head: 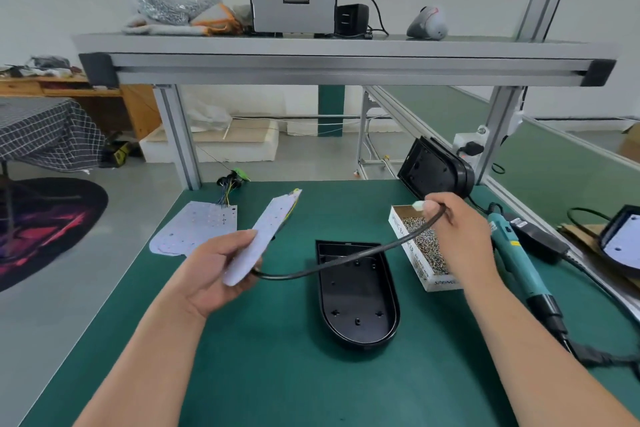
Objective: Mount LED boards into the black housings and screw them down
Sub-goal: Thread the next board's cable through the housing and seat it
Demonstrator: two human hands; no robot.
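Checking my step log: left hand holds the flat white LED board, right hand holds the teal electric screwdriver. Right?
Not quite: in the head view the right hand pinches the board's black cable; the teal electric screwdriver lies on the green mat. The left hand does hold the flat white LED board.

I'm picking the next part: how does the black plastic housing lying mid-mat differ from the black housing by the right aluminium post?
The mid-mat black housing lies flat on the green mat, open side up; the post-side housing stands tilted on edge beside the aluminium post. A black cable hangs across the mid-mat one; nothing crosses the post-side one, set further back. Both look empty, with no white board inside.
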